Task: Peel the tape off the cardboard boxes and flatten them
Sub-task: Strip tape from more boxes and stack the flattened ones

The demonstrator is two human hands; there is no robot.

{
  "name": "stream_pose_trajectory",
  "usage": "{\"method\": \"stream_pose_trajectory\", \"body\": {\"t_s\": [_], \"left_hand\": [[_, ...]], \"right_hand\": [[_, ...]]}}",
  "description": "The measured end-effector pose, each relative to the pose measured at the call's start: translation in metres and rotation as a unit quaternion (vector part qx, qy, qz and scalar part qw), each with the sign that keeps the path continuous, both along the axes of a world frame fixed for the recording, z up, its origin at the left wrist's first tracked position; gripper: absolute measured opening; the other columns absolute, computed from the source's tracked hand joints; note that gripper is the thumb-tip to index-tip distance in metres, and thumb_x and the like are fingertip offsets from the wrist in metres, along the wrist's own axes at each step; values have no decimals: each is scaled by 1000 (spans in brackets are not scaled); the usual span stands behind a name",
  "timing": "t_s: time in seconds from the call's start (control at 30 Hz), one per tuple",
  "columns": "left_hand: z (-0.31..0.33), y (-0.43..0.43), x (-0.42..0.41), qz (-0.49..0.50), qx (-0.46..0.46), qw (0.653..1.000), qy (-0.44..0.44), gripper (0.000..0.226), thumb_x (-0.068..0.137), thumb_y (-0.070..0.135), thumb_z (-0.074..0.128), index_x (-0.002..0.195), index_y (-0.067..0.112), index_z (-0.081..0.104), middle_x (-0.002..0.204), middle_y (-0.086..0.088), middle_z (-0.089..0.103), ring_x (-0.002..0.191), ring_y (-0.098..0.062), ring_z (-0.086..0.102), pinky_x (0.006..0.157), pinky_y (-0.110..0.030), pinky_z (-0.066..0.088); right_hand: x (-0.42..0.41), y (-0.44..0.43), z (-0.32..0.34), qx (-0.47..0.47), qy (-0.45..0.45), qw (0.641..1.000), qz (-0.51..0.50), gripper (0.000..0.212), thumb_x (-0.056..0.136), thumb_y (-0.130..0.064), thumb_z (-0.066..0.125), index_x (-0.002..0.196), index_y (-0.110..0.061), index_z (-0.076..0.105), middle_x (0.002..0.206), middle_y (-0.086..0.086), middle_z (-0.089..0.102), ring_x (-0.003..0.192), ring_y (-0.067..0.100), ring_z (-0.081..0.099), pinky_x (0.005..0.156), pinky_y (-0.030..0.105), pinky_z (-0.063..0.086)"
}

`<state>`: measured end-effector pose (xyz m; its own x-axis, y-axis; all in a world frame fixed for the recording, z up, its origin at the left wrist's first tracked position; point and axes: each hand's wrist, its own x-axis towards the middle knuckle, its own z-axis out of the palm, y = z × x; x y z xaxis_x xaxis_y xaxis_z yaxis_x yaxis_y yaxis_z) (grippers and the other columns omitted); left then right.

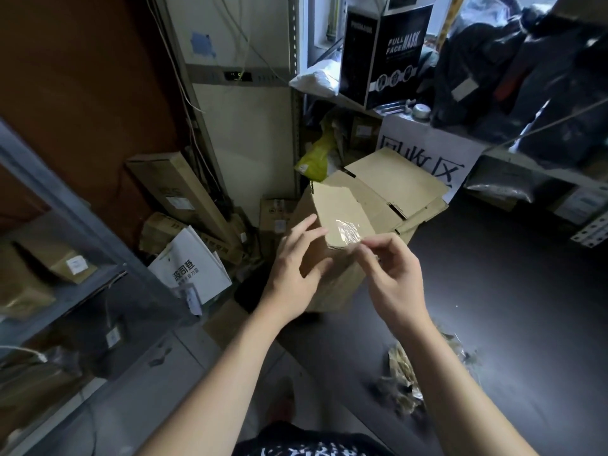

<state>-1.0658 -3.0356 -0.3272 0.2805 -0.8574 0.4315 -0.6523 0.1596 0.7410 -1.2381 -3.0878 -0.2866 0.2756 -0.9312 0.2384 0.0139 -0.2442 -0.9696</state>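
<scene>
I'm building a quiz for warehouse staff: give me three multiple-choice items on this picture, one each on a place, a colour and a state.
1. Where is the black mask box? A on a shelf above the cardboard box; B on the floor; C on a chair.
2. What colour is the tape that the right hand pinches? A blue; B clear; C red.
3. How are the cardboard box's flaps? A taped shut; B open; C flattened.
Key: A, it stands on the shelf; B, cardboard shows through it; B, the flaps stand apart.
</scene>
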Motion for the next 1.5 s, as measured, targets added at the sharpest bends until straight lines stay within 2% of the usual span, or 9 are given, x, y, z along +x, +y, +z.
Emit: {"method": "stream_pose_trajectory", "body": {"t_s": [0.07, 0.17, 0.27, 0.47, 0.8, 0.97, 1.17, 1.33, 1.5], "left_hand": [[-2, 5, 5, -10, 3, 1000, -8, 44, 86, 17, 79, 123, 20, 57, 158, 11, 40, 144, -9, 36, 117, -20, 27], [-3, 6, 4, -34, 7, 998, -44, 41, 85, 23, 77, 113, 17, 49, 156, 8, 44, 151, -10, 29, 121, -28, 24], [-4, -1, -5, -24, -9, 996, -91, 48, 88, 33, 74, 129, 17, 55, 145, 3, 55, 145, -15, 40, 121, -45, 28], [-21, -14, -12, -18, -59, 993, -98, 50, 81, 32, 84, 124, 9, 71, 129, -2, 65, 121, -22, 57, 99, -42, 50], [-32, -12, -24, -37, -67, 991, -112, 54, 81, 40, 80, 123, 7, 72, 126, -5, 66, 121, -23, 57, 101, -44, 49], [-26, -6, -5, -22, -36, 996, -81, 53, 77, 23, 87, 125, 10, 71, 130, 1, 64, 129, -16, 53, 110, -37, 46], [-22, -10, -26, 9, -28, 998, -63, 44, 76, 25, 90, 113, 9, 72, 127, 4, 63, 131, -10, 50, 112, -22, 38], [-25, -8, -31, 31, -25, 998, -45, 38, 77, 19, 89, 109, 8, 72, 126, 3, 64, 131, -12, 50, 111, -21, 37], [-23, -6, -29, 26, -10, 999, -31, 39, 76, 17, 88, 110, 9, 72, 128, 3, 64, 132, -8, 49, 112, -17, 33]], "right_hand": [[4, -1, -2, 22, -22, 1000, 2, 3, 97, -4, 69, 97, -4, 66, 92, 6, 76, 90, 25, 73, 83, 36, 57], [8, -2, -7, 44, -34, 998, 24, 4, 98, -6, 68, 99, -4, 65, 98, 18, 74, 97, 42, 70, 90, 53, 56], [11, 1, -10, 70, -25, 997, 27, 6, 97, -3, 68, 99, 1, 65, 96, 21, 73, 94, 42, 70, 86, 49, 56], [-4, 5, -19, 84, -9, 996, -6, 2, 97, -2, 68, 96, -4, 67, 87, 13, 76, 86, 27, 73, 83, 37, 58], [-28, 19, -32, 64, 44, 995, -62, 8, 96, -5, 68, 93, -12, 68, 88, 2, 74, 84, 23, 70, 78, 40, 56], [-68, 3, -14, 70, -28, 988, -132, 11, 99, -6, 64, 93, -15, 66, 89, 12, 73, 88, 37, 71, 84, 56, 58], [-69, 1, -12, 101, -68, 985, -125, 5, 101, -11, 65, 100, -14, 69, 89, 5, 73, 86, 25, 70, 87, 47, 58], [-66, -7, -7, 49, -1, 989, -142, 31, 97, 4, 60, 96, -23, 73, 95, -4, 73, 94, 10, 68, 94, 38, 58], [-48, -12, -13, 21, 53, 993, -101, 34, 97, -1, 65, 82, -31, 73, 126, -1, 55, 116, -1, 58, 96, 21, 53]]}}
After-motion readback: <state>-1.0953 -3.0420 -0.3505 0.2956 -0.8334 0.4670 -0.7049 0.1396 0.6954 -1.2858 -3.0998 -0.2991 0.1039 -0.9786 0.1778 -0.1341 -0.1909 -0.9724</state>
